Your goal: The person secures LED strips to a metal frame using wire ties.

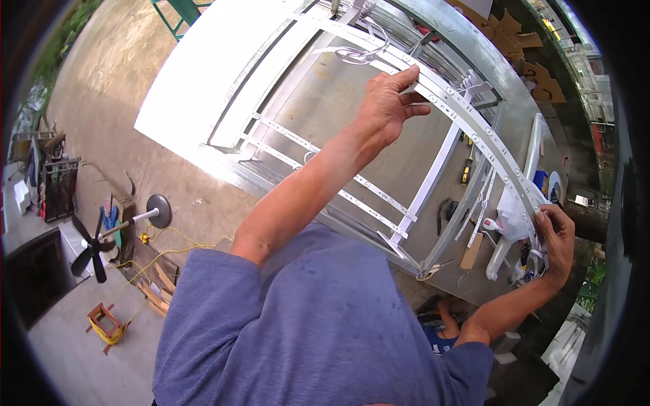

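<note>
My left hand (391,101) pinches a pair of long white LED strips (482,143) between thumb and index finger, with the other fingers partly spread below. Near their right end, my right hand (556,237) is closed on the same strips. They bow in an arc above a rectangular metal frame (440,172). Two more white LED strips (369,186) run across the near part of that frame. A bundle of white wire (355,55) hangs by the frame's far side, and another coil of white wire (468,81) sits at its far right corner.
A bright white panel (196,88) lies left of the frame. A yellow-handled screwdriver (467,170) and plastic-wrapped items (516,210) lie to the right. On the left floor are a black fan (91,249) and a yellow cord (159,256). Part of another person (447,325) shows below right.
</note>
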`<state>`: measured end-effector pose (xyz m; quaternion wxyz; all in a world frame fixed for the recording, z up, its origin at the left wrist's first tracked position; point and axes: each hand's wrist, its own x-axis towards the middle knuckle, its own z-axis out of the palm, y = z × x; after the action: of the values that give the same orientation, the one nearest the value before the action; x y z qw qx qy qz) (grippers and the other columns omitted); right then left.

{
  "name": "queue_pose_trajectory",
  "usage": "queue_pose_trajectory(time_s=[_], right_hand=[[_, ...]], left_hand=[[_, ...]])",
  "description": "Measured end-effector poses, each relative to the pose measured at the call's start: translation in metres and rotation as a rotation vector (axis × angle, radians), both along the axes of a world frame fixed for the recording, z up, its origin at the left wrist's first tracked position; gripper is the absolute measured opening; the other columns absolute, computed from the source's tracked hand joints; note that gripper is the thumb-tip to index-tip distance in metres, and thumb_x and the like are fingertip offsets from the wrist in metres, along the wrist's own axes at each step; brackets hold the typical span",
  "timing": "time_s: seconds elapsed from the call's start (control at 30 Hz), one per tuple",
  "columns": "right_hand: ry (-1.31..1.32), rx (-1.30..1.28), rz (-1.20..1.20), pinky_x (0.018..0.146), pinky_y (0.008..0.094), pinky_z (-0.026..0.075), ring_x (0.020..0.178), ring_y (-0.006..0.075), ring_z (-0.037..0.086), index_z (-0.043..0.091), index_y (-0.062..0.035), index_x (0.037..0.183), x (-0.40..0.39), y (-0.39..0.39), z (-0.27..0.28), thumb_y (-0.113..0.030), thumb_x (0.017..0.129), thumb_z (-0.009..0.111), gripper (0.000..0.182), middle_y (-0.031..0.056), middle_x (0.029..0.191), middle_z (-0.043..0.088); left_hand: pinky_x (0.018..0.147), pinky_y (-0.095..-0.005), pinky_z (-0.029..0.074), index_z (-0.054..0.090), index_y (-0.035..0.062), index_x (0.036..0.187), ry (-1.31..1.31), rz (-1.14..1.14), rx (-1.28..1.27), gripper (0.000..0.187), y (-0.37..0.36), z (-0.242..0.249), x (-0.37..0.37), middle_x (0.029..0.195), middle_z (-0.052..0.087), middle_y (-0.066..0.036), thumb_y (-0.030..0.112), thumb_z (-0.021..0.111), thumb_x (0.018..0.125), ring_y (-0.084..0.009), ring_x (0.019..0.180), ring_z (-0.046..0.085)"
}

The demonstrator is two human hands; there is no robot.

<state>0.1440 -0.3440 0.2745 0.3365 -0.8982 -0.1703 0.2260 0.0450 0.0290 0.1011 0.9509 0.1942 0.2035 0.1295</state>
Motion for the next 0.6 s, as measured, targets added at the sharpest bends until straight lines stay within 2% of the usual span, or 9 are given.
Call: queue_pose_trajectory(time_s=[0.07,0.13,0.17,0.27,0.33,0.47,0.6], right_hand=[[0.042,-0.048,-0.010,0.063,0.0187,0.038,0.070,0.0017,0.049,0.068,-0.0010,0.099,-0.001,0.011,-0.008,-0.019,0.096,0.073,0.019,-0.0060,0.079,0.060],[0.029,-0.081,0.035,0.064,0.0190,0.039,0.071,0.0021,0.050,0.069,-0.0010,0.099,0.000,0.019,-0.027,-0.018,0.096,0.073,0.018,-0.0054,0.080,0.061],[0.024,-0.015,0.038,0.060,0.0190,0.036,0.068,0.0019,0.048,0.070,0.0015,0.094,-0.001,0.027,-0.039,-0.021,0.095,0.074,0.023,-0.0057,0.075,0.059],[0.071,-0.105,0.140,0.059,0.0203,0.036,0.068,0.0025,0.047,0.070,0.0020,0.095,0.002,0.045,-0.061,-0.022,0.096,0.072,0.024,-0.0046,0.074,0.059],[0.097,-0.109,0.128,0.058,0.0219,0.036,0.065,0.0030,0.047,0.070,0.0027,0.094,0.003,0.046,-0.076,-0.020,0.096,0.071,0.023,-0.0042,0.072,0.058],[0.105,-0.212,0.140,0.056,0.0230,0.037,0.064,0.0033,0.048,0.071,0.0038,0.093,0.011,0.021,-0.088,-0.018,0.096,0.069,0.022,-0.0037,0.071,0.061],[0.138,-0.236,0.084,0.057,0.0240,0.038,0.065,0.0041,0.049,0.072,0.0036,0.091,0.009,-0.006,-0.100,-0.021,0.094,0.070,0.025,-0.0028,0.071,0.062]], left_hand=[[0.065,-0.0401,0.058,0.059,0.0064,0.106,0.080,0.008,-0.021,0.021,0.003,-0.021,0.005,0.098,0.070,-0.009,0.022,0.070,0.096,-0.0253,0.083,0.071],[0.066,-0.0388,0.059,0.061,0.0061,0.105,0.122,0.032,0.010,0.020,0.007,-0.042,0.006,0.098,0.069,-0.009,0.021,0.069,0.096,-0.0245,0.081,0.070],[0.066,-0.0385,0.059,0.061,0.0060,0.105,0.115,0.031,0.014,0.020,0.013,-0.054,0.005,0.098,0.069,-0.009,0.021,0.069,0.096,-0.0242,0.080,0.069],[0.067,-0.0372,0.059,0.064,0.0054,0.106,0.132,0.010,0.025,0.019,0.028,-0.065,-0.002,0.099,0.069,-0.007,0.021,0.068,0.096,-0.0227,0.079,0.069],[0.067,-0.0366,0.059,0.065,0.0054,0.106,0.152,-0.025,0.004,0.019,0.036,-0.080,-0.006,0.099,0.069,-0.007,0.021,0.068,0.097,-0.0224,0.080,0.069],[0.067,-0.0348,0.058,0.067,0.0071,0.105,0.246,-0.082,-0.036,0.018,0.005,-0.106,-0.007,0.097,0.071,-0.007,0.023,0.068,0.097,-0.0220,0.081,0.069],[0.069,-0.0353,0.058,0.066,0.0085,0.106,0.218,-0.145,-0.035,0.016,-0.018,-0.117,-0.005,0.100,0.071,-0.007,0.022,0.068,0.097,-0.0212,0.082,0.070]])
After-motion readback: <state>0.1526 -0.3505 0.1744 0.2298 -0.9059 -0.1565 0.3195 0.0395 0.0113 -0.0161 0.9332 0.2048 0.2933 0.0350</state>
